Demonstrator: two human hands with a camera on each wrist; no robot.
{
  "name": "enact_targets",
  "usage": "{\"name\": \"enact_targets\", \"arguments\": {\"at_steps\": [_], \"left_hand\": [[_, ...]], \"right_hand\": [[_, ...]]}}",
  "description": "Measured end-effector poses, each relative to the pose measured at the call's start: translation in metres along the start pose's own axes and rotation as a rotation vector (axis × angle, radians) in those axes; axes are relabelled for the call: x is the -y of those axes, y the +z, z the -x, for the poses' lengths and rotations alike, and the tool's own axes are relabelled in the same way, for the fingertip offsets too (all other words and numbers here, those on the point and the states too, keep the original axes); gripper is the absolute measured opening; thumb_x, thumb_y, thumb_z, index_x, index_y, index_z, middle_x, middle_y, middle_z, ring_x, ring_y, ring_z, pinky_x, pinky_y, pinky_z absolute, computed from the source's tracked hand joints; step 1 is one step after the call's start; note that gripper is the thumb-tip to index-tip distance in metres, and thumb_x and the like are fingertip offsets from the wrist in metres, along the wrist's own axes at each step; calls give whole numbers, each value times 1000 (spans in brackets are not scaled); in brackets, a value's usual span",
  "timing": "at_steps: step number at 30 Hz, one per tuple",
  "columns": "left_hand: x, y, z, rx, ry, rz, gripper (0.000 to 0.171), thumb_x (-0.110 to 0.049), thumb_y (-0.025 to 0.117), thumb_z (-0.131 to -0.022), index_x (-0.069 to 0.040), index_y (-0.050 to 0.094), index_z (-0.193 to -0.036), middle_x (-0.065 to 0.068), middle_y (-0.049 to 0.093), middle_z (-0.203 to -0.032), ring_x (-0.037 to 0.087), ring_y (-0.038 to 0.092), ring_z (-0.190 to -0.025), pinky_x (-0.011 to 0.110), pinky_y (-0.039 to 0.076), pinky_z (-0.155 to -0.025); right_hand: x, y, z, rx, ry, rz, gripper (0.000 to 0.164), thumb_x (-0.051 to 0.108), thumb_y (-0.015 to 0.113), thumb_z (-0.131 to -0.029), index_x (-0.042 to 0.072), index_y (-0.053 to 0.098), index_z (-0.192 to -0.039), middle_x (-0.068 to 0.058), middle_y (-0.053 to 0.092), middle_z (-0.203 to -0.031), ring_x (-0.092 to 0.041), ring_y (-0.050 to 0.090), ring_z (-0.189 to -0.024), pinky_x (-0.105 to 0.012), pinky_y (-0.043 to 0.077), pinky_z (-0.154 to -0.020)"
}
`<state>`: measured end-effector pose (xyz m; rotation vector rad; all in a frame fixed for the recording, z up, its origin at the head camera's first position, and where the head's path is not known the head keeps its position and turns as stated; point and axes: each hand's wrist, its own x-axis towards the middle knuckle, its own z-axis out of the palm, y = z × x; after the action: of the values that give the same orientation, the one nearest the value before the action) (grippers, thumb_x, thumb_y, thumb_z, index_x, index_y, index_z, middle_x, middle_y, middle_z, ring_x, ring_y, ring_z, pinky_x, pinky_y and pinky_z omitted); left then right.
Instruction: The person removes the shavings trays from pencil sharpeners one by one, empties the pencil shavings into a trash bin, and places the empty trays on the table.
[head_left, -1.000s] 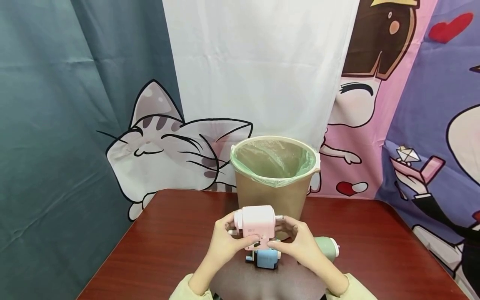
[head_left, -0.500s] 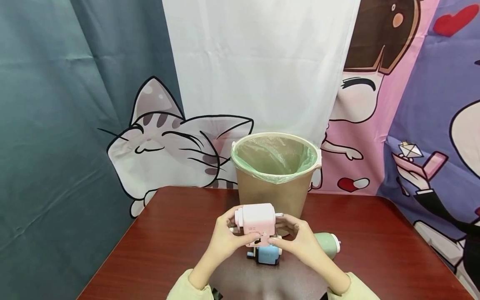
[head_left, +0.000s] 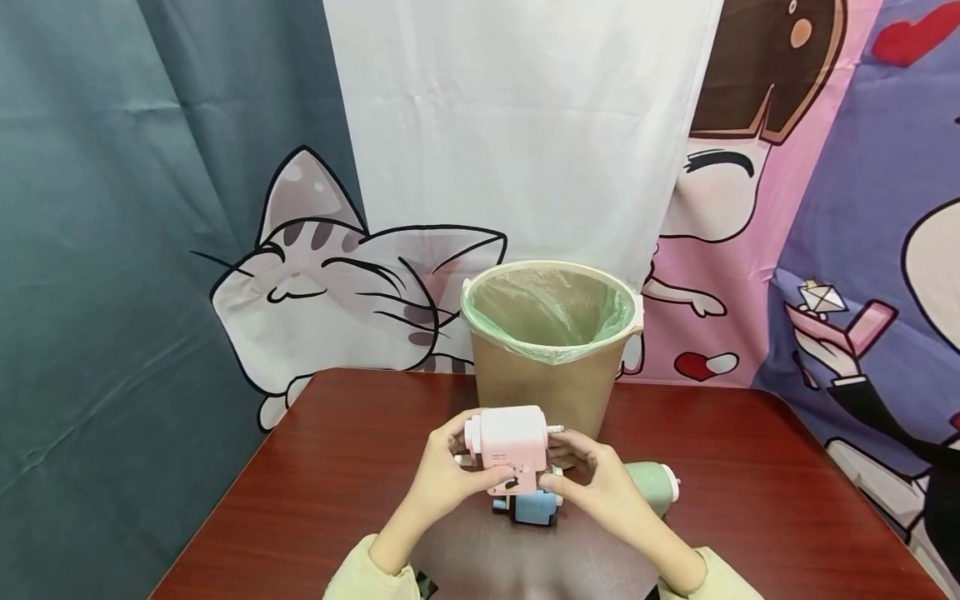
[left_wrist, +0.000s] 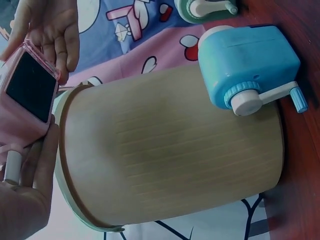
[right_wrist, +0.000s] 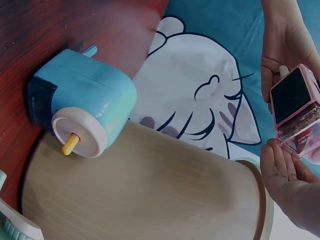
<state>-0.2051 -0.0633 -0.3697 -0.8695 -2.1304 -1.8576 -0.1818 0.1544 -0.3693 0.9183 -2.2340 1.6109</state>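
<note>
Both hands hold a pink hand-crank pencil sharpener (head_left: 513, 437) up above the table, in front of the bin. My left hand (head_left: 441, 473) grips its left side, thumb on the front; a white crank handle (left_wrist: 13, 167) shows beside that palm. On the right side my right hand (head_left: 600, 479) holds it between thumb and fingers. A short pale rod (head_left: 555, 428) sticks out at that end. Dark shavings show in its clear drawer (right_wrist: 300, 122). Below, partly hidden, a blue pencil sharpener (head_left: 536, 507) stands on the table, a yellow stub (right_wrist: 70, 144) in its front.
A green pencil sharpener (head_left: 651, 486) lies behind my right wrist. Behind the hands stands a tan bin (head_left: 540, 387) with a green liner (head_left: 551, 354). The reddish-brown table (head_left: 360, 450) ends at a printed curtain (head_left: 525, 125).
The view has tipped slightly, so the bin and table sit a little higher in it. Both hands keep their hold on the pink pencil sharpener, which has shifted slightly left in view.
</note>
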Motion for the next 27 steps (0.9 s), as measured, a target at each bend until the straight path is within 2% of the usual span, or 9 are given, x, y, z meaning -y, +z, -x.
{"name": "enact_targets", "arguments": {"at_steps": [7, 13, 20, 27], "left_hand": [[-1, 0, 2, -4, 9, 9, 54, -2, 81, -68, -2, 58, -116, 20, 66, -95, 3, 62, -74, 29, 56, -63], [0, -2, 3, 22, 27, -5, 55, -3, 82, -67, -4, 59, -117, 19, 67, -96, 3, 62, -74, 30, 57, -63], [-1, -6, 3, 48, 36, -50, 56, -5, 83, -66, -6, 59, -117, 17, 68, -96, 3, 62, -75, 28, 56, -62], [1, -7, 3, 41, 56, -78, 55, -6, 83, -66, -6, 60, -116, 16, 68, -94, 3, 62, -74, 27, 55, -62]], "right_hand": [[3, 1, 0, -7, 24, -16, 36, 2, 71, -80, -8, 58, -113, -15, 68, -94, -2, 63, -89, -19, 52, -77], [3, 2, 2, -3, 32, -13, 37, -2, 72, -77, -9, 59, -111, -18, 68, -92, 0, 62, -87, -18, 52, -76], [-1, 2, 4, 7, 47, -6, 37, 1, 73, -78, -7, 59, -111, -18, 68, -93, -3, 65, -86, -19, 53, -76], [-2, 3, 5, 10, 55, -10, 38, 4, 74, -78, -7, 59, -111, -18, 69, -93, -5, 66, -86, -18, 53, -75]]}}
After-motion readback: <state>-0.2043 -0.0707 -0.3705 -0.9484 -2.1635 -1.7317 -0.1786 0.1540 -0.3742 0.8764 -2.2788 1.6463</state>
